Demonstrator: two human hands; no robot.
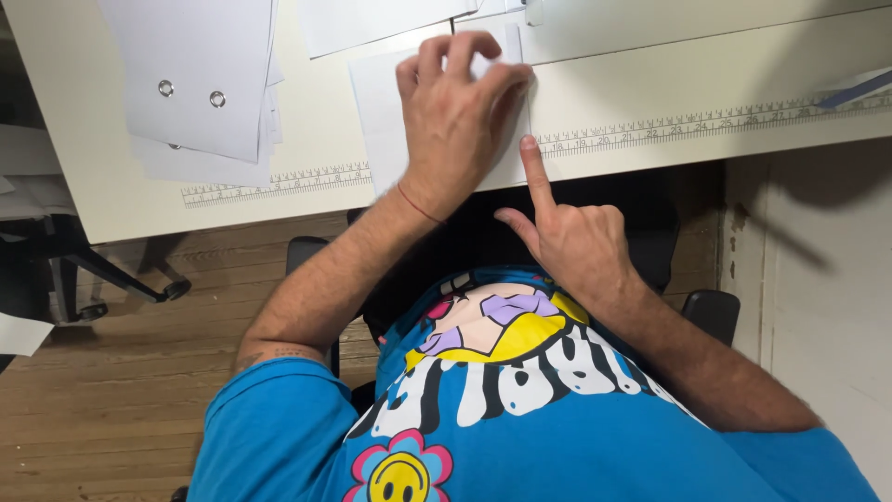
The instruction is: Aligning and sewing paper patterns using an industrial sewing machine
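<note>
Left hand point(457, 116) lies palm-down, fingers curled, pressing a white paper sheet point(379, 112) flat on the surface point(111, 200) just above the printed ruler strip point(279, 181). Right hand point(569, 237) grips nothing; its index fingertip touches the sheet's right edge. Grommeted sheets point(200, 79) lie well left.

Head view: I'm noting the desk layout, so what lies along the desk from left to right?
Stack of white sheets with metal eyelets → left hand pressing a white sheet → right hand with its forefinger at that sheet's edge → printed ruler strip → dark-striped object at the far right.
</note>
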